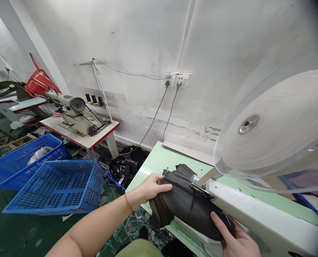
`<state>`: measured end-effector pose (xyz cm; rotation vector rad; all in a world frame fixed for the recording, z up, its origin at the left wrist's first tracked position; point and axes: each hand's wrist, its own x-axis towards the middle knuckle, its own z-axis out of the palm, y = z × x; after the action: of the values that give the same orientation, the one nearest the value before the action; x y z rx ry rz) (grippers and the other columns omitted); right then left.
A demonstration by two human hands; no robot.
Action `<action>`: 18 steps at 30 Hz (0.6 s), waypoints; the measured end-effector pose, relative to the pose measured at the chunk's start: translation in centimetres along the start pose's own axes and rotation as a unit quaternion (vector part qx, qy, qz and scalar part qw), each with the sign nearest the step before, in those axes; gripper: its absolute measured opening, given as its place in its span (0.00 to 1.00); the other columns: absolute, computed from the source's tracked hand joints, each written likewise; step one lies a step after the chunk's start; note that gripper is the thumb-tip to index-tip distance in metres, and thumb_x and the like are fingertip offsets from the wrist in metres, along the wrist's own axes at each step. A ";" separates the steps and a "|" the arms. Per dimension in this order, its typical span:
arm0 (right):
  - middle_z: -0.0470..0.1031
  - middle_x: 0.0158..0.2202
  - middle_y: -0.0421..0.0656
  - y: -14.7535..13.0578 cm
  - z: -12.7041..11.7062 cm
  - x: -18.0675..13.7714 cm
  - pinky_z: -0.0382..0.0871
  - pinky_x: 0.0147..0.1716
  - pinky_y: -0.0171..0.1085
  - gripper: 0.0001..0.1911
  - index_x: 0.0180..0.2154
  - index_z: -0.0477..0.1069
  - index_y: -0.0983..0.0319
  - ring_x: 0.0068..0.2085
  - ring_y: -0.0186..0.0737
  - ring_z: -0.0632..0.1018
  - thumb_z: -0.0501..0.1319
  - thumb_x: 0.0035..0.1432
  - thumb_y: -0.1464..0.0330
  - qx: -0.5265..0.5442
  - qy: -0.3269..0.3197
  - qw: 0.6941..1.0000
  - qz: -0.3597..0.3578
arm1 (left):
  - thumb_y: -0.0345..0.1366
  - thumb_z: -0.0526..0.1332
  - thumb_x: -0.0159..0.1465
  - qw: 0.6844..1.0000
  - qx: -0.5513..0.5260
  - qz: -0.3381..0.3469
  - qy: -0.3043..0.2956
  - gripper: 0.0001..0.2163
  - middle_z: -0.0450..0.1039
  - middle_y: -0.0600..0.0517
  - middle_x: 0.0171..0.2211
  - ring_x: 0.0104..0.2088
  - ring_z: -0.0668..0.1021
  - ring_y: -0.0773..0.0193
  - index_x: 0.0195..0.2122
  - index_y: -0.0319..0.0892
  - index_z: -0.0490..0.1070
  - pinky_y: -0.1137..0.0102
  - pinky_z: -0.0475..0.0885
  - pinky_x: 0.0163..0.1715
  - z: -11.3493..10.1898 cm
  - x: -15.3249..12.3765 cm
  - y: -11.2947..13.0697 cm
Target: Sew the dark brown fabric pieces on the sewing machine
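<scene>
A stack of dark brown leather-like pieces lies over the front edge of the pale green table, beside the white machine arm. My left hand grips the stack's far left end, thumb on top and fingers underneath. At the near right end, my right hand pinches the pieces between thumb and fingers. Several layers hang down at the left. From a large reel of pale tape, a strip runs down to the metal guide at the machine's head, right against the pieces.
Two blue plastic crates stand on the green floor at left. Behind them is a sewing machine on a red-edged table, with black thread spools. Cables hang from the wall sockets. A bin of black scraps sits between the tables.
</scene>
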<state>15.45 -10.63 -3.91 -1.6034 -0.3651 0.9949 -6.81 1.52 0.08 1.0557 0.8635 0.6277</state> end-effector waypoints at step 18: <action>0.80 0.25 0.50 5.4 3.8 -1.4 0.77 0.30 0.43 0.31 0.23 0.76 0.64 0.29 0.51 0.80 0.75 0.17 0.48 0.188 -0.109 0.974 0.062 | 0.43 0.77 0.37 0.991 -0.049 -0.079 -0.097 0.23 0.69 0.55 0.24 0.23 0.69 0.71 0.24 0.38 0.66 0.74 0.63 0.25 -0.9 0.0 -2.4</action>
<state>10.28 -10.74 -8.21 -1.1879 -0.2087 1.2600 -7.44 1.05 -2.37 0.9322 0.7309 0.4237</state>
